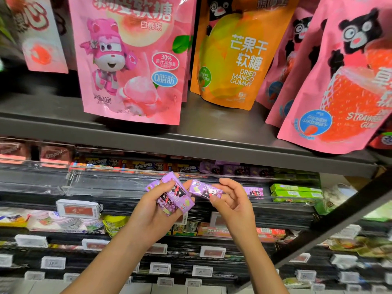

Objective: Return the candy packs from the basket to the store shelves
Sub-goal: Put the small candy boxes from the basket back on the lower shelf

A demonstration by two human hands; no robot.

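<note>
A store shelf unit fills the whole frame, seen from close up and slightly below. Across the top hang large candy bags: a pink peach gummy bag [131, 60] at upper centre-left, an orange dried mango gummy bag [233, 54] at upper centre, and pink strawberry gummy bags [343, 81] at upper right. Under them a dark grey shelf board [191, 143] crosses the frame from left to right.

Below the board, in the middle band, a clear plastic tray [118, 183] holds rows of small boxed sweets. A row of purple packs [235, 169] sits at centre-right, with green packs [294, 192] further right. White price tags [78, 209] line the lower shelves down to the bottom edge.

Two bare forearms rise from the bottom centre. The left hand [152, 211] is curled around a small stack of purple candy packs [174, 196], gripping several at once. The right hand [231, 200], just beside it, pinches a single purple pack [205, 190] between thumb and fingertips. Both hands are in front of the tray, near the matching purple row.

The basket is out of view, so how many packs remain in it cannot be told. Judging by the scene, the task is partway through: the packs have reached the right shelf area, but none of those in the hands is yet placed, and each apparently needs slotting into the purple row
</note>
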